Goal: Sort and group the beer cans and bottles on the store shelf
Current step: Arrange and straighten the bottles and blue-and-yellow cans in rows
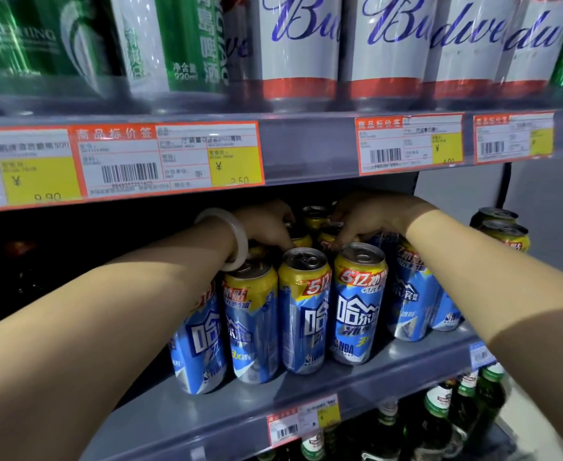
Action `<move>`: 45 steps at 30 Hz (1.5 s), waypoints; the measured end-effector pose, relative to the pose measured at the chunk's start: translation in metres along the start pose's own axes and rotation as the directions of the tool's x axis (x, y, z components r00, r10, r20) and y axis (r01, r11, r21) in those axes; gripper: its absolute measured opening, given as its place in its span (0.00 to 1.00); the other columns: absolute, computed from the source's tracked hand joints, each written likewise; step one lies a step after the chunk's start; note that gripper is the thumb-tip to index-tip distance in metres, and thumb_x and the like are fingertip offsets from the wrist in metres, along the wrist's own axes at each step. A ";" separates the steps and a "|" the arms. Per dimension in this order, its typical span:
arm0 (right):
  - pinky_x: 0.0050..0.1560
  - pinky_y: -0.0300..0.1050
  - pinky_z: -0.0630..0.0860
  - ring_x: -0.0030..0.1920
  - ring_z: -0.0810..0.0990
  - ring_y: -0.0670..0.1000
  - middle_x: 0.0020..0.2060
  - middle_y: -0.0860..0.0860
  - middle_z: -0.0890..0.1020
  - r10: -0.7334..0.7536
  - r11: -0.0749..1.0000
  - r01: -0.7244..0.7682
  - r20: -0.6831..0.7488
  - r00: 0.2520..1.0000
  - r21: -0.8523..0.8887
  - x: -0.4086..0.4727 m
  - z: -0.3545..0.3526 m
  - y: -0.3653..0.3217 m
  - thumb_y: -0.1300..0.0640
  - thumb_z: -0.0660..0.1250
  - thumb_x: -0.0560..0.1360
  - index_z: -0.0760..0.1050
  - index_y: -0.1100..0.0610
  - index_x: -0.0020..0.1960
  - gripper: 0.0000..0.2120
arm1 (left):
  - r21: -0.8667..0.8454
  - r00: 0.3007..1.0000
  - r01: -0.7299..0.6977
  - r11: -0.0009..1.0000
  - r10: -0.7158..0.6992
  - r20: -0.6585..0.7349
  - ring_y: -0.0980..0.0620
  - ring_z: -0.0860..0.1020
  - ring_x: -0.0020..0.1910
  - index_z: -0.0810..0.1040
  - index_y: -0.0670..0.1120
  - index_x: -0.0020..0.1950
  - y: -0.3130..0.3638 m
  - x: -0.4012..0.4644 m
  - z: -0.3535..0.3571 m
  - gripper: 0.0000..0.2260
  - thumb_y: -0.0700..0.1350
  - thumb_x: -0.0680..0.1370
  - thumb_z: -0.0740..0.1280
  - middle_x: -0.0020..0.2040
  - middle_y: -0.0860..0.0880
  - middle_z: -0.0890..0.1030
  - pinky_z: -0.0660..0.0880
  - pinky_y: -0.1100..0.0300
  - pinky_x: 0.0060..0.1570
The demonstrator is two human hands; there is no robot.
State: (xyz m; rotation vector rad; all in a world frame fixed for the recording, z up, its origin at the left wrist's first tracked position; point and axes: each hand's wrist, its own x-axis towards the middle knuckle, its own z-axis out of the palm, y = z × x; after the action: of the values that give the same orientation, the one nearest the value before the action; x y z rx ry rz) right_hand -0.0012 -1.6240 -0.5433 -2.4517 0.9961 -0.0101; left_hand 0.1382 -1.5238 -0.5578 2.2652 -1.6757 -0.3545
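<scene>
Both hands reach over the front cans (356,301) on the middle shelf (240,414). Left hand (267,224) and right hand (366,214) curl their fingers (283,242) onto rear can tops, apparently to draw them forward into rows.

Upright blue-and-yellow beer cans (360,304) clustered mid-shelf

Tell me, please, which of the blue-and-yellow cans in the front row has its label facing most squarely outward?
The front can second from the right, below the right hand: its large white characters and NBA logo face outward, while its neighbours show theirs turned or cut off.
</scene>
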 end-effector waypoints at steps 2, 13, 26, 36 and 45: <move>0.61 0.52 0.75 0.60 0.76 0.56 0.60 0.56 0.78 0.025 0.998 -0.025 0.015 1.000 0.051 0.003 -0.001 -0.001 0.58 0.73 0.70 0.73 0.61 0.64 0.24 | 0.009 0.999 -0.016 1.000 0.016 0.044 0.49 0.77 0.52 0.76 0.44 0.61 0.001 -0.001 -0.007 0.22 0.44 0.69 0.75 0.57 0.46 0.79 0.75 0.56 0.51; 0.60 0.44 0.73 0.60 0.75 0.53 0.61 0.52 0.78 -0.080 0.992 0.075 0.042 0.996 0.102 0.002 0.001 0.002 0.56 0.71 0.72 0.72 0.54 0.65 0.22 | 0.014 0.996 -0.049 0.999 0.048 0.077 0.51 0.75 0.47 0.79 0.44 0.50 -0.006 0.000 -0.017 0.13 0.54 0.74 0.68 0.48 0.49 0.79 0.70 0.59 0.47; 0.57 0.33 0.69 0.66 0.69 0.48 0.69 0.43 0.67 0.087 0.949 -0.085 -0.006 0.996 -0.305 -0.066 -0.022 0.078 0.49 0.76 0.66 0.56 0.44 0.74 0.43 | 0.092 0.945 -0.319 0.943 0.309 0.107 0.52 0.72 0.58 0.68 0.47 0.69 0.058 -0.026 0.021 0.34 0.61 0.68 0.70 0.61 0.52 0.73 0.69 0.60 0.57; 0.62 0.41 0.69 0.67 0.70 0.51 0.70 0.47 0.69 -0.076 0.952 0.070 -0.007 0.997 -0.299 -0.059 -0.009 0.062 0.52 0.77 0.65 0.60 0.47 0.73 0.41 | 0.049 0.960 -0.277 0.960 0.278 -0.032 0.51 0.73 0.55 0.72 0.49 0.65 0.052 -0.017 0.043 0.33 0.56 0.63 0.77 0.60 0.50 0.74 0.72 0.56 0.55; 0.61 0.45 0.71 0.61 0.72 0.49 0.67 0.49 0.71 -0.062 0.981 0.047 -0.073 0.995 -0.186 -0.071 -0.006 0.072 0.50 0.78 0.63 0.60 0.49 0.73 0.44 | 0.056 0.958 -0.275 0.960 0.278 -0.066 0.49 0.74 0.58 0.70 0.49 0.65 0.053 -0.023 0.051 0.30 0.56 0.67 0.74 0.62 0.50 0.74 0.72 0.54 0.57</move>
State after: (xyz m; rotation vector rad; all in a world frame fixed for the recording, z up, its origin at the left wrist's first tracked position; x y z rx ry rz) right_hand -0.1008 -1.6240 -0.5579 -2.6649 1.0024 -0.0343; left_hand 0.0661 -1.5211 -0.5846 2.0084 -1.9460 -0.1665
